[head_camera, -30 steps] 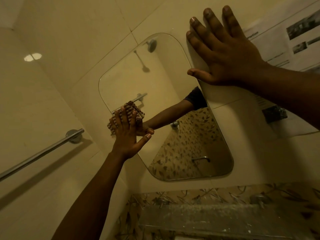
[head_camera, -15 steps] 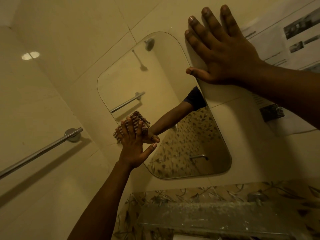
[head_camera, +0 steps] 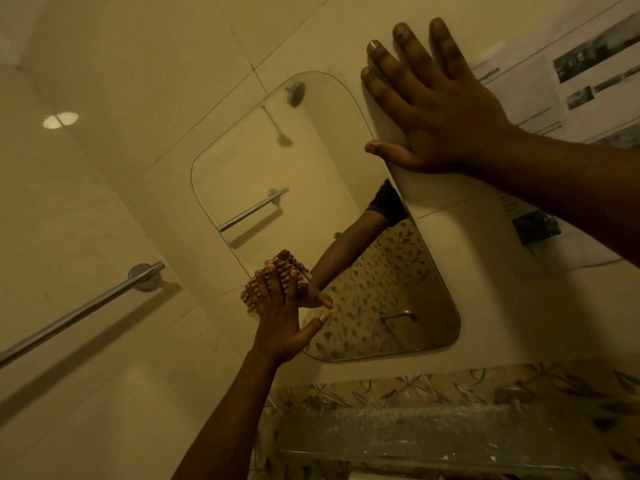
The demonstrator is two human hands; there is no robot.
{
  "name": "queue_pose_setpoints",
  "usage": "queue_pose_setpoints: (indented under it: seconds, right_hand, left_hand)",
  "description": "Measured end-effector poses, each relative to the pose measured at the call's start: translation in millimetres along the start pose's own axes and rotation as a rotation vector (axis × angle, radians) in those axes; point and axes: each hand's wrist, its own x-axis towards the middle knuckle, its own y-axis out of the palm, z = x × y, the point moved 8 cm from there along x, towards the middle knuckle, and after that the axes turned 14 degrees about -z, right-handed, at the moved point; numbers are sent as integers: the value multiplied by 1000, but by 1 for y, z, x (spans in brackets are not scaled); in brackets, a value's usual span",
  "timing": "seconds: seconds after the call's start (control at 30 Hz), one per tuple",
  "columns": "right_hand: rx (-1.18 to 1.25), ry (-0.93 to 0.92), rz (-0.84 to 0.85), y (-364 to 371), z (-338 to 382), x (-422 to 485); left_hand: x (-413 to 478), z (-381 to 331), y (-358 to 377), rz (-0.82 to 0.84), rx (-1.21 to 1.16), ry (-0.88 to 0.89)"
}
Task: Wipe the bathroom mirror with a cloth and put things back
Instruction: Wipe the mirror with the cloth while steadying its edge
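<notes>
A rounded frameless mirror (head_camera: 311,161) hangs tilted on the beige tiled wall. My left hand (head_camera: 280,317) presses a striped brown-and-white cloth (head_camera: 254,292) flat against the mirror's lower left edge, fingers spread over it. The cloth's reflection shows just above my fingers. My right hand (head_camera: 429,102) lies flat with fingers apart on the wall, covering the mirror's upper right edge and holding nothing.
A chrome towel bar (head_camera: 79,313) runs along the left wall. A dusty glass shelf (head_camera: 433,434) on metal brackets sits below the mirror, in front of a leaf-patterned tile band. A printed paper sheet (head_camera: 571,84) is stuck to the wall at upper right.
My left hand has slid the cloth down along the mirror's left side toward its lower edge. My right hand has stayed flat in place.
</notes>
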Motion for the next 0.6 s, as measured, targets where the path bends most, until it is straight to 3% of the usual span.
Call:
queue_pose_setpoints:
  seconds: [0.2,0.6]
  right_hand:
    - [-11,-11,-32,-1,1,0]
    - [-7,-4,-25,0,1,1]
  left_hand:
    - [-20,-10,11,8,-36,-46]
    - [-73,-28,54,180,-3,-100]
